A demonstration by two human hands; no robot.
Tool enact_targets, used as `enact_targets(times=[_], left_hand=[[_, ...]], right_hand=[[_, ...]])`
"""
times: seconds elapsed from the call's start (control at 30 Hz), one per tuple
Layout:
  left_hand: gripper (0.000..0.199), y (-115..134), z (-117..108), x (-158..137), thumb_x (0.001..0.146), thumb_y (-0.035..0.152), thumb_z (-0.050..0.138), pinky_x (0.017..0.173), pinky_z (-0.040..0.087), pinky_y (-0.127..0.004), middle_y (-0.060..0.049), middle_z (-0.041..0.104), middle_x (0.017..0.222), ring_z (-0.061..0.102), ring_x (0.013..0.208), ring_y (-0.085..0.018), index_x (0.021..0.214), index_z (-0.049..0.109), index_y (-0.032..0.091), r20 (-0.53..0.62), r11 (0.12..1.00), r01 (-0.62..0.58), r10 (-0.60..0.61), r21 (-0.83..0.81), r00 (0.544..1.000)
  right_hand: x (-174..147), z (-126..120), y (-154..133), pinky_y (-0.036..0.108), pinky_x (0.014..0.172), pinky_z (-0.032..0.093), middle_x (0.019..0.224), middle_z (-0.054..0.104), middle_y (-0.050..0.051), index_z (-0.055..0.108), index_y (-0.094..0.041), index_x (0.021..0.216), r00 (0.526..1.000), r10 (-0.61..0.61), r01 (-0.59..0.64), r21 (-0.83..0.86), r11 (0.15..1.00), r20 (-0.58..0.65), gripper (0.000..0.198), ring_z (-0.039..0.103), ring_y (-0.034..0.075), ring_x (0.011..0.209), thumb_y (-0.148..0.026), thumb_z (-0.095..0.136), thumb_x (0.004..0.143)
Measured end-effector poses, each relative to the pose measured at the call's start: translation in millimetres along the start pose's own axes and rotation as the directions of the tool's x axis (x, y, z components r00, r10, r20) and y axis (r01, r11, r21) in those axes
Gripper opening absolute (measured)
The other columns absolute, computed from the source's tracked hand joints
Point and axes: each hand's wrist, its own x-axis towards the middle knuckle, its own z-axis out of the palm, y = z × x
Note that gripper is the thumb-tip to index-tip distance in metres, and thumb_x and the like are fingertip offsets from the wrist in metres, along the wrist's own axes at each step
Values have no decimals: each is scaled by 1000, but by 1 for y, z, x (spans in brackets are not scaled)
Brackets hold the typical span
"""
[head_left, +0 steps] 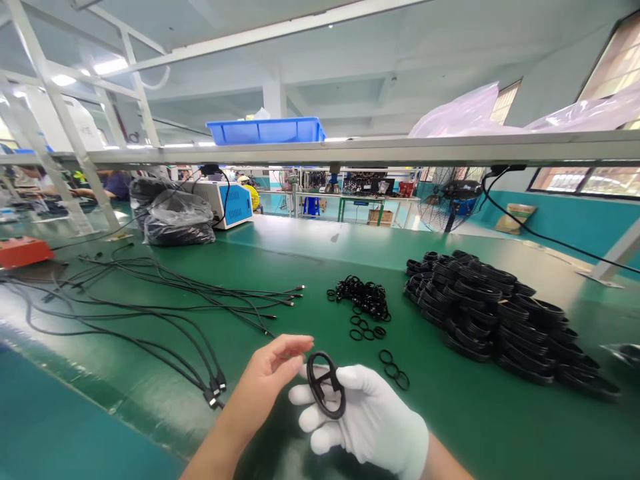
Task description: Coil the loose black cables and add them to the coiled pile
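Observation:
A small coiled black cable point(326, 378) stands upright in my right hand point(373, 413), which wears a white glove. The gloved thumb presses on the coil's right side, and the other fingers lie spread behind it. Just left of the coil is my left hand point(277, 367), bare, its thumb and fingers apart with nothing visible between them. Beyond the hands lie several loose black rings point(393, 370) and a heap of similar small black rings point(363, 297) on the green table point(300, 257).
Loose black cables point(165, 293) with plugs spread over the table's left side. A big pile of coiled cables point(480, 307) stands at right. Behind are a bagged bundle point(180, 217) and a blue-and-white machine point(235, 203). An overhead shelf point(370, 152) carries a blue bin point(270, 131).

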Motion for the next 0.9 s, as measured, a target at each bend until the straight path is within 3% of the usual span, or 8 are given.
enact_targets(times=[0.13,0.3,0.47,0.53,0.6,0.67,0.8,0.9], left_hand=[[36,-6,-4,0,76,24,60,92,43,-35,-7,65,109,58,102,-22,112,60,20,251,976,27,29,-214,968],[32,-15,-3,7,71,24,66,86,44,-32,-5,65,95,59,93,-20,102,64,19,177,982,-5,40,-191,983],[29,-19,-2,10,74,30,63,90,43,-33,-6,65,100,58,99,-22,101,65,20,64,991,-18,26,-131,998],[28,-23,-4,10,78,35,60,91,43,-33,-7,65,103,58,99,-22,101,65,20,-46,995,-18,13,-96,999],[28,-26,-7,9,79,38,59,90,44,-33,-6,65,102,58,97,-21,100,65,19,-141,998,-20,12,-58,990],[30,-28,-9,8,78,41,59,85,47,-31,-5,66,96,60,90,-20,97,65,18,-204,999,-19,12,-35,979],[34,-27,-8,8,74,45,61,73,50,-28,-4,66,81,61,77,-19,90,67,16,-278,1000,-8,15,26,961],[37,-29,-9,10,73,48,60,69,50,-28,-5,67,80,62,75,-20,88,67,16,-285,997,-5,26,74,958]], right_hand=[[-1,-1,1,28,71,48,101,62,15,56,2,109,995,77,-78,15,997,67,59,61,18,84,-44,43,75],[7,2,7,29,57,48,97,59,12,55,-8,102,980,-48,-1,-242,970,-195,52,62,17,68,-48,58,68],[12,16,11,31,56,43,83,59,3,48,-23,105,771,-387,-185,-759,625,-507,45,57,16,60,-22,60,61],[12,19,12,34,65,43,81,60,1,51,-27,104,671,-551,-247,-851,464,-496,44,55,17,68,-20,60,61],[11,21,10,35,73,42,88,60,2,54,-29,103,638,-630,-221,-889,401,-443,45,54,19,76,-19,61,60],[9,22,6,34,74,41,91,58,2,57,-26,99,661,-627,-119,-883,455,-412,40,52,19,79,-19,60,60],[10,16,-1,28,62,40,73,50,0,57,-17,80,807,-448,69,-691,720,-386,19,48,13,66,-17,55,61],[14,7,0,26,58,40,78,53,1,57,-15,90,820,-429,153,-577,802,-378,33,50,13,68,-22,62,58]])
